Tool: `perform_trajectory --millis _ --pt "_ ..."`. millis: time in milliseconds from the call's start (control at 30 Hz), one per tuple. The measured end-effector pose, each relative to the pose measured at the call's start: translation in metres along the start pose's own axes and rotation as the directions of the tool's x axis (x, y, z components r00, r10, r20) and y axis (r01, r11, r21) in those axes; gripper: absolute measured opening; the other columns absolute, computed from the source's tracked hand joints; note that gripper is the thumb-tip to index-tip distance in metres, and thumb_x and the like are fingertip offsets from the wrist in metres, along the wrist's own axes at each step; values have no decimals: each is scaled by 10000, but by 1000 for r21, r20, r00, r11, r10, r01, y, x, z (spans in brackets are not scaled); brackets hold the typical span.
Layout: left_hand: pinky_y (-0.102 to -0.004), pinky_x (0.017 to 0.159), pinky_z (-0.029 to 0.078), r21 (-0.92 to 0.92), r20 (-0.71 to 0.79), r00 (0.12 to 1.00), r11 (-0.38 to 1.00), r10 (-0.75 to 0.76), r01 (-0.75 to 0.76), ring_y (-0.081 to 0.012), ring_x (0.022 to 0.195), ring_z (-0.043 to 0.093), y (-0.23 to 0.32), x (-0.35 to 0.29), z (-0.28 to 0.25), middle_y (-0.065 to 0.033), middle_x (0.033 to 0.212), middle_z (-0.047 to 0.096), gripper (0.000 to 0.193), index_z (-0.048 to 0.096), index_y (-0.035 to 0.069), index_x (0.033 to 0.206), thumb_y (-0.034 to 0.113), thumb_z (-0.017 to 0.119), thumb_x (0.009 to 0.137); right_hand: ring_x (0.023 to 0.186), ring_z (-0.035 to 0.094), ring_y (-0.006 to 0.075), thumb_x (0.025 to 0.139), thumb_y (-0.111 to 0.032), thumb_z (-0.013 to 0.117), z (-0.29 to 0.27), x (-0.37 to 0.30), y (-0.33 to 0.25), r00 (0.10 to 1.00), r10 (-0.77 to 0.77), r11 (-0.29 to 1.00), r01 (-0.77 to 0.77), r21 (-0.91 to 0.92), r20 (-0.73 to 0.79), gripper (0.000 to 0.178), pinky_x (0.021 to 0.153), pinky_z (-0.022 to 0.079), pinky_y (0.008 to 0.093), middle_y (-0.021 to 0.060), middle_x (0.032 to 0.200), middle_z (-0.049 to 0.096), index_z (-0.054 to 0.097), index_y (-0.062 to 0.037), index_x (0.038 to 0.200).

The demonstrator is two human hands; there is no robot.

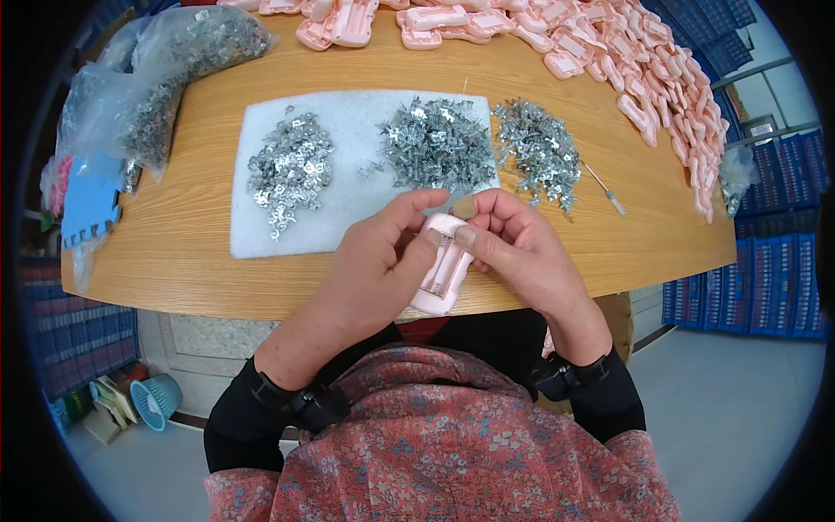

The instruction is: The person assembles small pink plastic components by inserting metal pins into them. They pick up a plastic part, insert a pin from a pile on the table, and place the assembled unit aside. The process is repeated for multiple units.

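Just off the table's front edge, I hold a pale pink plastic casing [444,277] with an oblong open compartment that looks like a battery bay. My left hand [383,248] grips its left side, with the thumb along the rim. On the other side, my right hand [526,248] closes on the upper right corner, thumb pressing near the top end. A brown covering [464,207] wraps a fingertip there. Whether a small metal part sits between my right fingers is hidden. Beyond my hands lie a heap of coiled metal contacts [439,143] and a pile of flat metal clips [291,170].
A white foam sheet [348,117] carries two heaps. Another metal heap [539,152] lies right of it, beside a thin tool with a pale handle [614,202]. Many pink casings [600,48] cover the far right. Plastic bags of metal parts [165,96] stand at the left.
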State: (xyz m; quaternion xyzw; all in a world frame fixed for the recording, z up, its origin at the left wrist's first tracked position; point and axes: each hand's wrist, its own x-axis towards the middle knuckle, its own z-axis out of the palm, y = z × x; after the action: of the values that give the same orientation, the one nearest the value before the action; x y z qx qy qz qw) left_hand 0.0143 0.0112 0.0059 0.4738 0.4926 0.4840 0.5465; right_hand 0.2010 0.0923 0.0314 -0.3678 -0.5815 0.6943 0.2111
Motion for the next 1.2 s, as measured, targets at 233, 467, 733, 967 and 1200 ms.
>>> perform_trajectory --millis 233,467,733,967,1200 --pt "-253 734 513 344 72 994 933 84 -104 -92 846 608 15 -4 3 -63 1007 631 486 432 -48 1413 34 564 953 762 527 16 946 -121 663 1 -5 2 999 -43 997 41 -71 -33 185 690 451 184 -44 860 573 565 -23 1068" --pt "-265 710 514 433 47 987 887 156 -160 -109 813 617 14 -3 8 -98 963 635 428 492 -39 1355 42 589 946 761 534 18 951 -111 644 -1 -8 2 999 -46 996 43 -75 -29 159 697 461 194 -38 852 583 562 -15 1049" --pt "-277 703 517 306 42 999 951 21 -32 -116 794 625 17 0 9 -108 974 654 363 525 -14 1316 58 566 964 766 551 19 947 -102 641 -3 -8 6 999 -40 999 39 -36 -20 156 701 470 194 -31 848 597 566 -11 1049" --pt "-280 777 509 406 35 997 910 73 -80 -130 846 621 12 3 11 -87 1028 643 328 498 1 1319 103 484 1008 772 547 16 956 -101 639 3 -14 -4 994 -67 997 69 16 -90 177 695 468 192 -29 855 579 562 -7 1084" --pt "-288 699 467 -714 278 944 619 -177 326 -154 792 560 0 -6 -10 -70 1029 578 391 475 42 1351 239 488 1013 737 487 8 947 -99 663 -3 -9 -3 981 -183 983 179 -49 -69 183 665 424 180 -54 847 533 596 -14 1096"
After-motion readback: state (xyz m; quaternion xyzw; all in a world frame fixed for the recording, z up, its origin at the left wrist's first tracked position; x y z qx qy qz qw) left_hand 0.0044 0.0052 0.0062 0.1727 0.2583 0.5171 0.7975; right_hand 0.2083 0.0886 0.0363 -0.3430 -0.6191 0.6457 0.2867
